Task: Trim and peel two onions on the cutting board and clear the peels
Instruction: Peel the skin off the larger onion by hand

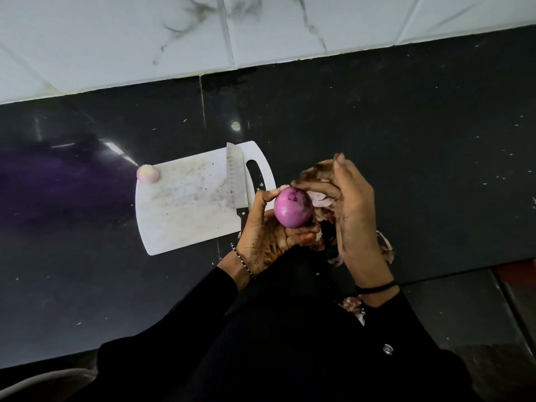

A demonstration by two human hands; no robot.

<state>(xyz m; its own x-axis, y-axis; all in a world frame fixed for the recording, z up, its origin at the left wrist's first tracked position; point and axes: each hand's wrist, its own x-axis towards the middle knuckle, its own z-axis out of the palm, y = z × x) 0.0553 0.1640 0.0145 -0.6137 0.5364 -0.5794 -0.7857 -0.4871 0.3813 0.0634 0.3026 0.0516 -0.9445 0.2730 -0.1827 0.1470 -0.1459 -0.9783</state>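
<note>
A peeled purple onion (293,208) is held above the counter, just right of the white cutting board (185,210). My left hand (269,233) cups it from below and the left. My right hand (348,210) touches its top with the fingertips and has pale onion peel (320,202) against its palm. A second, paler peeled onion (148,174) sits at the board's far left corner. A knife (235,181) lies flat on the board's right side, blade pointing away from me. Both hands are smeared with dark dirt.
Loose onion peels (385,248) lie on the black counter (406,140) under and to the right of my hands, with more peels (352,306) near my right sleeve. A white marble-tiled wall (261,30) backs the counter. The counter's front edge runs at lower right.
</note>
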